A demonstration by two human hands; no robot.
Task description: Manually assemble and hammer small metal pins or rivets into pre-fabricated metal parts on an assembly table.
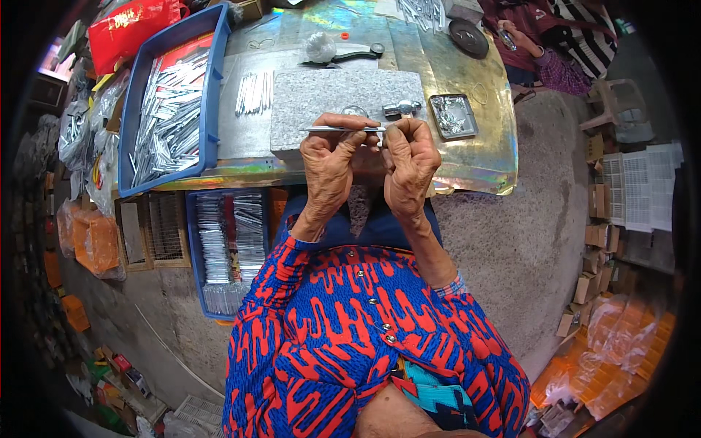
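While fingers [349, 121] pinch a slim metallic rod [325, 129], speckled stone [310, 91] lies beneath.

The slim rod [321, 129] looks like smooth, bright metal, and the same silvery sheen shows on the loose rods [171, 109] heaped in the blue tray [213, 109], itself of semi-gloss moulded plastic. The speckled grey block [299, 95] appears to be stone, matt and slightly grainy. The hammer head [401, 109] is shiny metal. Over the table lies a foil-like, glossy sheet [482, 171], gold with rainbow glints, creased and scuffed. The crumpled bag [320, 47] is thin, clear, shiny plastic; the red bag [128, 33] is glossy too. The patterned top [343, 306] is matt, textured cloth with shiny buttons [360, 273]. The floor [504, 233] looks like rough, dull concrete
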